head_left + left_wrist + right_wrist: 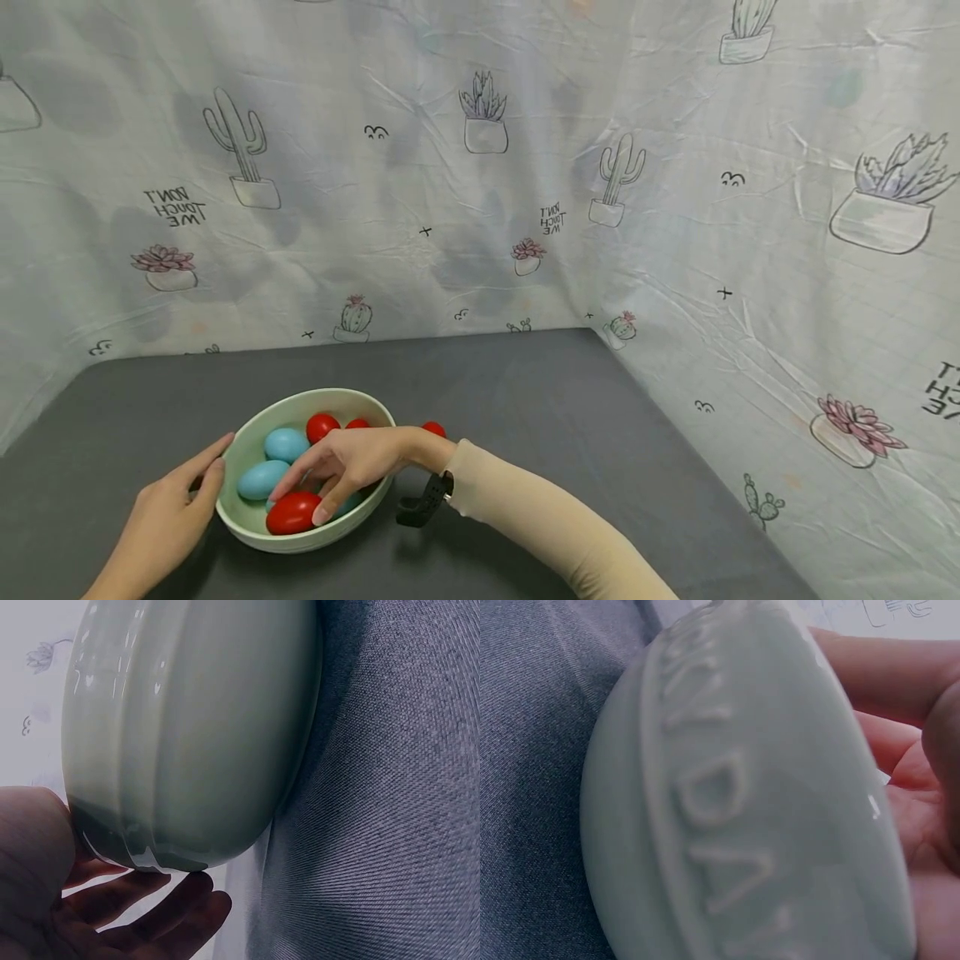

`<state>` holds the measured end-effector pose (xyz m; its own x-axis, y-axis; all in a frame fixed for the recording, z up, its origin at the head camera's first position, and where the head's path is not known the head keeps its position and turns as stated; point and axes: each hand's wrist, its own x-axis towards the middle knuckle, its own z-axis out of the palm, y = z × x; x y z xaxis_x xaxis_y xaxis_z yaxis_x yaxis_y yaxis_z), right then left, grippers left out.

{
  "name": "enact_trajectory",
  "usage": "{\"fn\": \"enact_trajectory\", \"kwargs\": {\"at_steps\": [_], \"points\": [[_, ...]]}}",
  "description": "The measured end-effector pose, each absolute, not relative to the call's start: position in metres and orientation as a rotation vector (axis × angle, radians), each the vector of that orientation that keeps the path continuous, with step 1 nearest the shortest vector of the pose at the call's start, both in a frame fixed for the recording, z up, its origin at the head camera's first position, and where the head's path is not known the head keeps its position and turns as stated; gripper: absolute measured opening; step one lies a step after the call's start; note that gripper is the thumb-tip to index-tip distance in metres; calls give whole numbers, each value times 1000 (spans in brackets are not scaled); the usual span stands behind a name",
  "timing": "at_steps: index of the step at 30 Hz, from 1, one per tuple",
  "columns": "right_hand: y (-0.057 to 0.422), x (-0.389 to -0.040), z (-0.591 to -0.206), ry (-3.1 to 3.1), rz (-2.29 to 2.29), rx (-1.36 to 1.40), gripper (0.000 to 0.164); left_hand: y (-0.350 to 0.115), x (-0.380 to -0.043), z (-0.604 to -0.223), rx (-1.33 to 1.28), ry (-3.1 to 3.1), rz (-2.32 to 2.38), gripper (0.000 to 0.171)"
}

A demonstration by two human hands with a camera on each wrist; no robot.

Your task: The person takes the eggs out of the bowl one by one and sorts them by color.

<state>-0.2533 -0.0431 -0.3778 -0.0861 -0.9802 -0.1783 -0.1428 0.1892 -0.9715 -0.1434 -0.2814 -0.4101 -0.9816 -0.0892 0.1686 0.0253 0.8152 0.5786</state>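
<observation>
Okay, head view: right hand (pixel 360 458) is down in the pale green bowl (pixel 300 546), grip pinching a red egg (pixel 291 515) between thumb and fingers, by the near wall. Blue eggs (pixel 262 481) and other red eggs (pixel 322 427) sit in there too; one red piece (pixel 433 428) lies on the gray tabletop (pixel 525 392), partly behind the forearm. Left hand (pixel 168 508) rests at the left rim, grip relaxed. Left wrist view: fingers touch the outer wall. Right wrist view: raised lettering (pixel 712 795) outside, hand past the rim, egg hidden
</observation>
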Motion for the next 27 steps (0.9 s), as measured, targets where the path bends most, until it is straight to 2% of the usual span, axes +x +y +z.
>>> {"fn": "enact_trajectory", "kwargs": {"at_steps": [13, 22, 27], "points": [[-23, -252, -370, 1484, -1343, -1162, 52, -282, -140, -413, 4, -2800, -929, 52], [25, -257, -341, 1561, -1527, -1234, 57, -284, -140, -416, -22, -2758, -929, 50], [59, -258, -341, 1582, -1647, -1201, 57, -282, -140, -416, -24, -2767, -943, 51]]}}
